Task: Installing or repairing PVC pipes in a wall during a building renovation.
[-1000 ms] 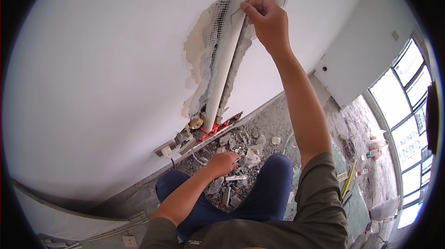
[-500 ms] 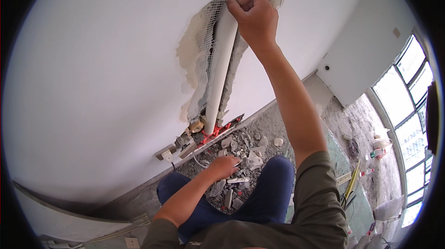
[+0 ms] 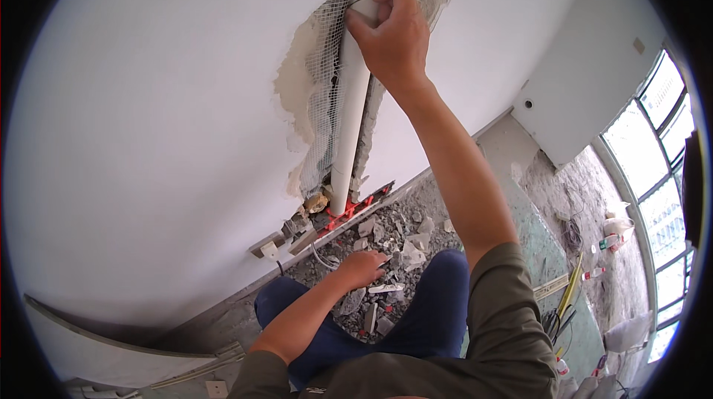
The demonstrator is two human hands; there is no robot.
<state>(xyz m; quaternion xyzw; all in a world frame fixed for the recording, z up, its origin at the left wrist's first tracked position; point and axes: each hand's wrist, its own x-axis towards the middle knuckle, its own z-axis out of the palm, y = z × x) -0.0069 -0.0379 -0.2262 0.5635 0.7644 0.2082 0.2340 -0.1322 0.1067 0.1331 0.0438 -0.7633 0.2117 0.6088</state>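
- White wall (image 3: 186, 102), with a long ragged channel broken into its plaster.
- Paned window (image 3: 653, 169) at far right, bright.
- Rubble (image 3: 401, 234), grey and broken, on the floor at the foot of the wall and between the person's knees.
- Pale pipe (image 3: 347, 146), running up the channel at a slant; lower end beside red pieces (image 3: 345, 212) at the wall base.
- White mesh (image 3: 324, 87), along the left side of the pipe.
- Right hand (image 3: 397, 46), at the upper pipe: thumb at the pipe's left edge, forefinger bent across its front, tips apart. Cannot tell whether the fingers pinch the wire.
- Left hand (image 3: 360, 269), low over the rubble, fingers curled; cannot tell whether they grasp anything.
- Clear bottle (image 3: 593, 274) on the floor at right, red label; print too small to read.
- Thin dark wire (image 3: 361, 1), curving over the front of the pipe between thumb and forefinger, one end reaching the forefinger tip.
- Small pale mark (image 3: 316, 391) on the dark shirt (image 3: 512, 310); not legible.
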